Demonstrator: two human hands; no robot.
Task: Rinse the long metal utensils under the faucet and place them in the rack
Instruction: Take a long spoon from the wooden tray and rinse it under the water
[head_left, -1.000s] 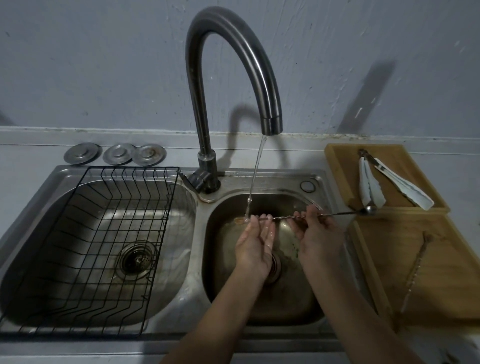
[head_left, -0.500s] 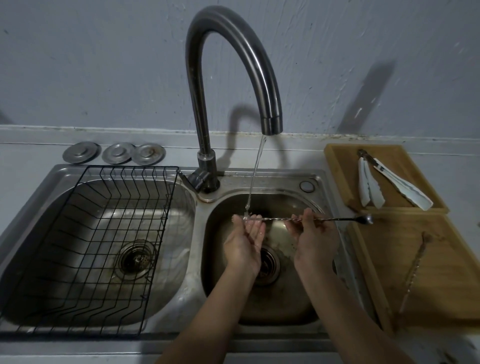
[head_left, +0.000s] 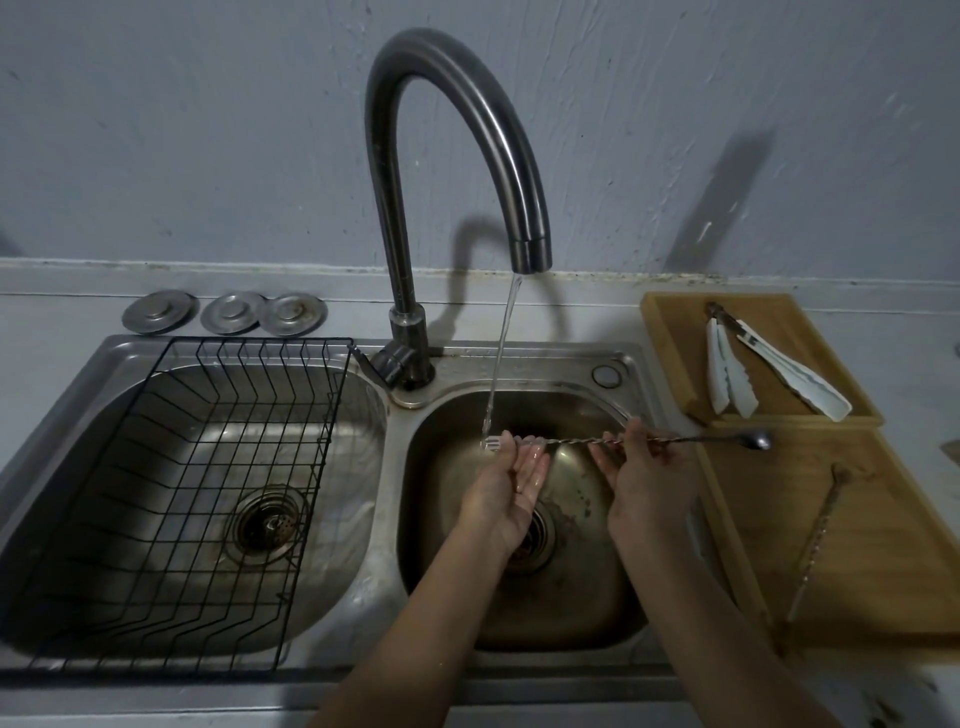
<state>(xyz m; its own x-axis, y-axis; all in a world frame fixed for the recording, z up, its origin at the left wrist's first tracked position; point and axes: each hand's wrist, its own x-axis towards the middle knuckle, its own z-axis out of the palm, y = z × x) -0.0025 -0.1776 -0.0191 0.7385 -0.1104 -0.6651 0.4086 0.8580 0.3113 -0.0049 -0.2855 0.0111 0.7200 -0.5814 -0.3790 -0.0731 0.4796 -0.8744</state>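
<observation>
A long twisted metal bar spoon (head_left: 691, 440) lies level over the right sink basin (head_left: 571, 613). Its forked end sits in the water stream from the curved faucet (head_left: 452, 104), and its bowl reaches over the wooden tray. My right hand (head_left: 641, 480) pinches the stem near its middle. My left hand (head_left: 511, 486) is palm-up under the forked end, fingers touching the stem. A black wire rack (head_left: 171, 499) sits in the left basin with nothing in it. A second twisted utensil (head_left: 815, 540) lies on the near wooden tray (head_left: 883, 571).
White-tipped tongs (head_left: 753, 364) lie on the far wooden tray (head_left: 670, 332) at the right. Three round metal drain covers (head_left: 226, 312) rest on the counter behind the left basin. The faucet base (head_left: 408, 358) stands between the two basins.
The spoon and both hands shifted left and slightly up; the forked end now sits in the stream. My left hand has slid toward that end.
</observation>
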